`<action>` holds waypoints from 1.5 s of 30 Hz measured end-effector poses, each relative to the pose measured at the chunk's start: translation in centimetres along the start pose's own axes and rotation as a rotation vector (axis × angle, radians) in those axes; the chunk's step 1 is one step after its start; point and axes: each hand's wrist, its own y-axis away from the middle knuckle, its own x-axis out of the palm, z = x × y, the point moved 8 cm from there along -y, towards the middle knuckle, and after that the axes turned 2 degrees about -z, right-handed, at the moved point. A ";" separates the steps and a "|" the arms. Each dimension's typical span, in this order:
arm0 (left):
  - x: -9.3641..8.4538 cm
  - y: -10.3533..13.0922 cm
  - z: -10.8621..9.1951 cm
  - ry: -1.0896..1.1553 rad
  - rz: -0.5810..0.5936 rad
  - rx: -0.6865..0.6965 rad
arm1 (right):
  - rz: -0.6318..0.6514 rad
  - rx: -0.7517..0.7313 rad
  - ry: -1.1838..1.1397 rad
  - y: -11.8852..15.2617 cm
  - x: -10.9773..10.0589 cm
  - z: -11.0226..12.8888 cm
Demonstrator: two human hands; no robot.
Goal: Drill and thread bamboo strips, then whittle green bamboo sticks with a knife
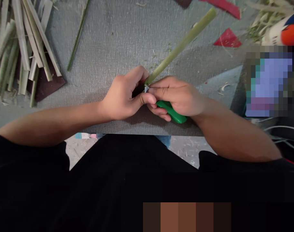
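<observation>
A long pale-green plant stalk [183,45] slants from between my hands toward the upper right, above the grey table [108,48]. My left hand [127,95] is closed round the stalk's near end, its thumb reaching across to my right fingers. In my right hand [178,95] is a utility knife [173,112] with a green handle. Its short metal blade shows by the fingertips and meets the near end of the stalk. Just where the blade touches is partly hidden by my fingers. Small green shavings lie on the table beside the stalk.
At the left, cut stalks and flat split strips [23,42] are piled over a dark red sheet [50,82]. A thin green stem [78,37] lies nearby. Red scraps [227,38], a white and orange bottle [279,33] and a blurred-out patch [270,83] are at the right.
</observation>
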 end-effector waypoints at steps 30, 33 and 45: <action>-0.4 0.0 -0.2 0.070 -0.078 0.054 | -0.026 -0.011 0.040 -0.1 -0.1 0.0; 0.1 0.2 0.3 0.040 -0.034 0.034 | 0.004 0.037 -0.007 -0.2 0.0 -0.1; -0.2 0.1 -0.3 0.080 -0.063 0.072 | -0.012 -0.041 0.007 0.0 0.0 0.3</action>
